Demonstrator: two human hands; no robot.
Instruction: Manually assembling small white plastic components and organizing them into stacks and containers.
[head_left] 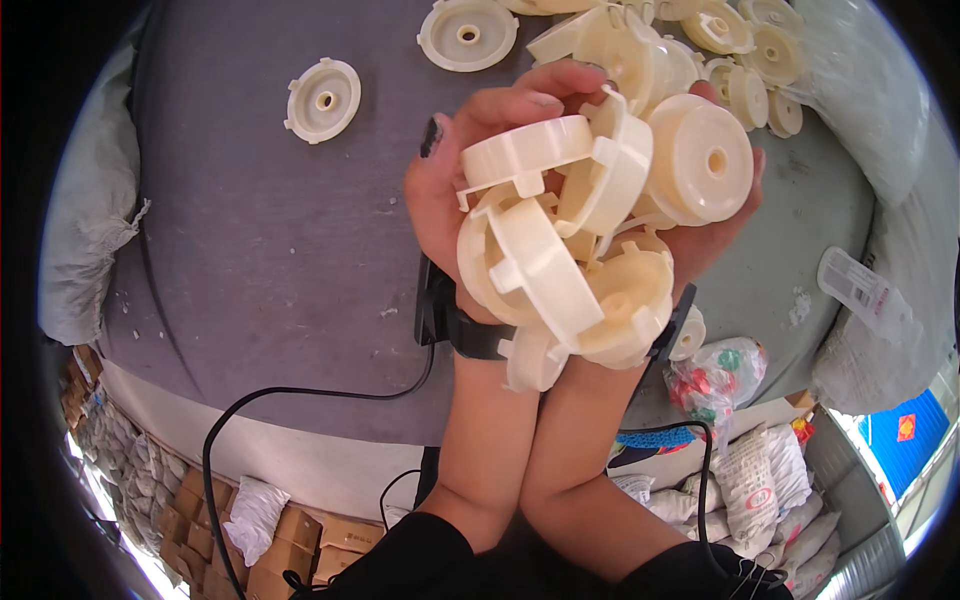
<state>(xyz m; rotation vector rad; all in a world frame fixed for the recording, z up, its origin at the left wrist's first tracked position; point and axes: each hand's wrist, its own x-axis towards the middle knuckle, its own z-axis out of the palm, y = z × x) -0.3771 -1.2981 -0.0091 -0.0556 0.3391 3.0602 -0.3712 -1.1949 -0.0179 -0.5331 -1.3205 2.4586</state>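
Note:
My left hand [436, 195] and my right hand [708, 240] are cupped together, palms up, under a heap of cream plastic discs [540, 270]. These are round, rimmed parts with small tabs on the edge and a holed hub in the middle. One thick disc [703, 160] leans on the right hand's palm, its hub hole showing. The left fingers curl around the far side of the heap, the thumb at its left. Most of the right fingers are hidden behind the discs. Both wrists wear black straps, and the forearms come close together below.
Two single discs [324, 100] [468, 36] lie on the dark grey table [270, 230]. Several more discs [770, 55] are piled at the far right. Plastic bags [85, 230] line both sides. A knotted colourful bag [718, 378] sits near the front edge; black cables [300, 391] trail from the wrists.

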